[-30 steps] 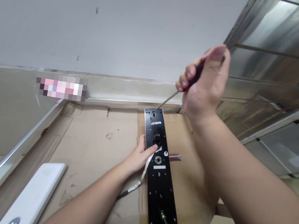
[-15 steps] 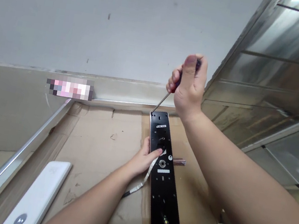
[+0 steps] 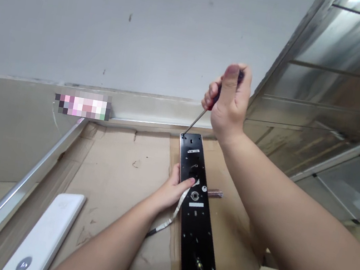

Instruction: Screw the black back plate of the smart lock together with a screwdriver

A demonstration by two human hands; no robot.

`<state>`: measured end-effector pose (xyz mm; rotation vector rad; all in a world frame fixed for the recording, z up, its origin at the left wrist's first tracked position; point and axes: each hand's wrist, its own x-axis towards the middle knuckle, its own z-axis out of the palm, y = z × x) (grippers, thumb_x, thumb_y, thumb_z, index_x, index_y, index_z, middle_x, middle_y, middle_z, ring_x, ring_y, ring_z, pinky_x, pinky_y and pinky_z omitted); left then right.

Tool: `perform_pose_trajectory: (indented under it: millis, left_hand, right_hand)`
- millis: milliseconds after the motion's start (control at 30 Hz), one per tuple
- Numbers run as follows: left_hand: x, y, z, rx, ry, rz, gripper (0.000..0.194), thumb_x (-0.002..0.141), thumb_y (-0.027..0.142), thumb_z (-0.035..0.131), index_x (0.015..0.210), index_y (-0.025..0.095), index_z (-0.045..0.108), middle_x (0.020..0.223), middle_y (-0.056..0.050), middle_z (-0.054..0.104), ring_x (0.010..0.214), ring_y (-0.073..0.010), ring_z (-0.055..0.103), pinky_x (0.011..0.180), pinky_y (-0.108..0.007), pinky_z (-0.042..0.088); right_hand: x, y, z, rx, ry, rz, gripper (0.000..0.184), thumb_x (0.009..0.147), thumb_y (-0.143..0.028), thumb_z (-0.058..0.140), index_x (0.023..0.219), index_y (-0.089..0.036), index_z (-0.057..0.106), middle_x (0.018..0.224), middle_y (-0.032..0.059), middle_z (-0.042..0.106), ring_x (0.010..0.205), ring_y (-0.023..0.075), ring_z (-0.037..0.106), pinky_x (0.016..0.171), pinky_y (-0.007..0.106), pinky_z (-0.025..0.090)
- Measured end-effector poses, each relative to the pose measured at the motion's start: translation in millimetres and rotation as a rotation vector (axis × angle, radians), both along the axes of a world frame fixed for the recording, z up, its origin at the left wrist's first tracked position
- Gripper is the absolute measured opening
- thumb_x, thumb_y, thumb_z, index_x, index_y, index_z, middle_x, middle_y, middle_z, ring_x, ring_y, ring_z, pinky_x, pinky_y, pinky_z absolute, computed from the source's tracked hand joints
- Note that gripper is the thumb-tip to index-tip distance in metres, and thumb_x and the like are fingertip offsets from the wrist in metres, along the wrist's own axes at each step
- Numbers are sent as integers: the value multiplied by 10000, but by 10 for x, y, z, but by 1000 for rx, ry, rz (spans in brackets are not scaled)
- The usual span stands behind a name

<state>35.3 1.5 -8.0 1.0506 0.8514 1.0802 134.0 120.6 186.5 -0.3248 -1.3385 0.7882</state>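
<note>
my rt hand (image 3: 230, 99) is clenched round a screwdriver (image 3: 196, 120), tip at top-left hole of the black lock plate (image 3: 196, 244). lt hand (image 3: 172, 191) grips plate's lt edge about mid-way, thumb across its face. plate lies lengthwise on cardboard (image 3: 118, 175). ribbon cable (image 3: 174, 213) runs from under lt thumb down past lt wrist. short metal pin (image 3: 215, 194) pokes out just rt of plate. white panel (image 3: 46, 232) w/ round grey badge (image 3: 23, 264) sits on cardboard lower lt, well apart from plate.
</note>
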Motion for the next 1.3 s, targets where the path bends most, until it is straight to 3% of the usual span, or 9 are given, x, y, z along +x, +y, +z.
perform_pose_trajectory:
  millis: [233,400,600,867,1000,1167,1300]
  left_hand:
    - [16,-2,-28,-33,-47,-3,610,868,411,734,1355,259,400,1441,-119,512,1393,-309,446,1169,-506,318]
    - [18,4,-42,-4,-42,-14,591,878,415,727,1348,263,403,1458,-113,507,1391,-303,449,1169,-496,323]
    - [31,4,-28,-18,-65,-2,602,866,409,740,1343,247,411,1440,-119,528,1390,-301,456,1171,-493,325]
    - [49,-31,7,-32,-112,21,626,861,361,748,1371,263,400,1473,-110,516,1379,-279,481,1172,-473,342]
    - [49,-31,32,-59,-102,28,664,857,351,754,1396,258,378,1484,-108,514,1387,-280,475,1172,-463,352]
    - [51,-43,98,-150,-139,4,718,836,364,781,1403,260,352,1433,-126,571,1339,-310,532,1158,-517,366]
    - [50,-57,129,-168,-127,16,747,799,385,811,1384,241,368,1395,-146,599,1310,-340,555,1160,-555,348]
  right_hand:
    - [6,-32,4,-30,-86,-34,476,877,-748,511,923,-300,357,657,-51,387,495,109,369,431,266,303]
    - [-18,-67,17,-11,-56,-55,454,893,-728,504,903,-297,360,643,-59,344,481,114,371,424,259,292]
    - [-41,-72,56,-44,-211,-121,535,853,-820,433,906,-293,355,625,-57,396,524,128,400,477,269,343]
    - [-110,37,48,-66,-108,-91,498,870,-746,517,889,-277,350,670,-45,419,602,123,409,499,250,369]
    - [-173,-2,37,-42,-103,-166,478,896,-742,464,890,-277,350,681,-41,389,606,121,425,487,242,357]
    - [-246,-35,41,-3,-225,-18,502,870,-772,472,879,-281,366,661,-49,357,556,115,428,437,242,311]
    - [-241,36,72,-18,-153,63,522,824,-792,529,939,-306,375,692,-59,382,546,92,395,424,234,280]
